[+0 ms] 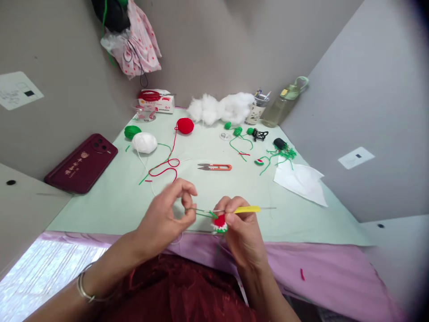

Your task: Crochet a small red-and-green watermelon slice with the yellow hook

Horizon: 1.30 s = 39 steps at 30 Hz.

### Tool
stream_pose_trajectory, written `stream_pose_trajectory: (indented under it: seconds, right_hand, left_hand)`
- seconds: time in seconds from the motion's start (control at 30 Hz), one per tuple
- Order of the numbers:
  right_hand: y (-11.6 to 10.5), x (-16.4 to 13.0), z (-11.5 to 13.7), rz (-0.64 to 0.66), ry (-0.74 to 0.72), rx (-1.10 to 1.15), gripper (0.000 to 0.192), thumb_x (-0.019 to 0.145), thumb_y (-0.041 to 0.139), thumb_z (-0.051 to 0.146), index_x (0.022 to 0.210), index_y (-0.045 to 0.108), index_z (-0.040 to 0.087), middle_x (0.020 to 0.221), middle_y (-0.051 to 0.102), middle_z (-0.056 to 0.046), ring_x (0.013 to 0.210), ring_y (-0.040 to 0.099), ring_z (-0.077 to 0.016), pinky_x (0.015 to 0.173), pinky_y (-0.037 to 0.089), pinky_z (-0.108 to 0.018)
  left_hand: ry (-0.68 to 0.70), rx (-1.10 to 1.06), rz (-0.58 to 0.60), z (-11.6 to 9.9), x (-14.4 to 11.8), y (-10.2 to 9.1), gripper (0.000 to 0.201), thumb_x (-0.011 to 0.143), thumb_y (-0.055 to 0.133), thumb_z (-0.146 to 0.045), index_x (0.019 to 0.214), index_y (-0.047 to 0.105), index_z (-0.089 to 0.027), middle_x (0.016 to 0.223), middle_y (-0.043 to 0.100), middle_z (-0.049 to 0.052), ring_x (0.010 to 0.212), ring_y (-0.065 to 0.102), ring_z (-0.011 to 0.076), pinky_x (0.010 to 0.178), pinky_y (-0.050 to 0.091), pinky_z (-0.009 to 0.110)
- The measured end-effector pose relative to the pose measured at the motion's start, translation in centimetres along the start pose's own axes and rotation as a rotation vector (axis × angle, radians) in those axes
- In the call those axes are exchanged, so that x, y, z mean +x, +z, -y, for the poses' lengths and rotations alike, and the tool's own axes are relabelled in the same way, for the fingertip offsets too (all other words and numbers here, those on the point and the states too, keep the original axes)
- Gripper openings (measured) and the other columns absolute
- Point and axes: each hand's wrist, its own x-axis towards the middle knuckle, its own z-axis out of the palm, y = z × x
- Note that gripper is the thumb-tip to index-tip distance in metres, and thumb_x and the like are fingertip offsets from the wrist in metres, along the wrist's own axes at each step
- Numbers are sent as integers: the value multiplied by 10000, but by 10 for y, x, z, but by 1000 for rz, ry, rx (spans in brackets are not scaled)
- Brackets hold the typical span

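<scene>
My right hand (241,228) grips a yellow-handled crochet hook (248,209) and pinches a small red, white and green crochet piece (220,222) at the table's near edge. My left hand (167,214) is just left of it, with thumb and forefinger pinched on the green yarn strand (201,213) that runs to the piece. A silver bangle is on my left wrist.
On the pale green table (117,201) lie orange thread snips (214,167), red (185,125), white (144,142) and green (132,131) yarn balls, white stuffing (221,108), a dark red phone (82,163), a tissue (300,181), a pen cup (256,112) and a bottle (283,103).
</scene>
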Motion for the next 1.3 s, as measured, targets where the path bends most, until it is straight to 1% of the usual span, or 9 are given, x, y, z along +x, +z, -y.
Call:
stream_pose_trajectory:
  seconds: [0.1,0.2,0.3,0.37,0.5,0.63,0.9,1.07,1.3]
  right_hand:
    - [-4,0,6,-36,-9,-21,300,758,935,384,749,670,245,701,621,39,593,542,-117,578,488,-251]
    - [-9,3,11,-101,-53,-101,326,746,937,411,741,658,244,715,615,34,608,541,-120,589,493,-263]
    - [-10,4,12,-192,-122,-207,278,743,931,388,737,695,241,730,646,19,643,570,-132,606,501,-273]
    - [-7,3,9,-212,-156,-276,202,777,909,349,760,739,240,728,666,15,657,592,-134,612,499,-269]
    - [2,2,2,-171,-184,-386,99,840,866,301,806,791,246,744,705,10,692,636,-137,644,516,-266]
    - [9,3,0,-151,-215,-436,74,855,848,259,796,803,257,745,708,18,699,656,-131,646,532,-248]
    - [10,-1,7,-61,-160,-512,60,882,808,214,912,790,263,882,731,1,801,689,-142,720,563,-255]
    - [8,-3,5,-105,-180,-602,14,917,764,240,907,767,249,855,717,0,771,671,-151,703,552,-273]
    - [6,-4,-1,-63,-279,-743,58,961,721,216,916,748,242,858,696,-12,806,655,-166,745,532,-309]
  left_hand:
    - [198,376,-167,21,9,-22,105,892,624,-195,974,636,-259,730,612,-19,906,618,249,1017,428,449]
    - [126,565,-118,36,15,-51,100,901,625,-244,982,682,-257,803,684,11,899,632,277,999,444,491]
    - [87,575,-100,25,8,-63,150,901,677,-280,1047,706,-264,1017,745,48,1026,649,306,939,483,459]
    - [143,376,-130,5,-2,-54,112,942,662,-252,1041,711,-272,1047,743,36,1016,673,263,969,499,423]
    - [248,27,11,-29,-16,-14,128,943,693,-182,1020,740,-272,949,761,27,884,703,213,823,565,338]
    - [242,4,12,-27,-11,9,101,914,724,-145,954,722,-237,893,759,13,828,718,178,801,588,299]
    - [14,-220,-5,-22,-6,8,77,974,630,-190,955,699,-220,873,747,-10,793,728,139,761,599,245]
    - [81,-96,-7,-18,-8,10,25,957,689,-192,963,702,-213,895,738,4,825,725,152,797,600,262]
    - [508,311,-44,-8,-8,7,169,992,619,-67,1054,705,-199,921,761,40,850,724,152,794,563,248]
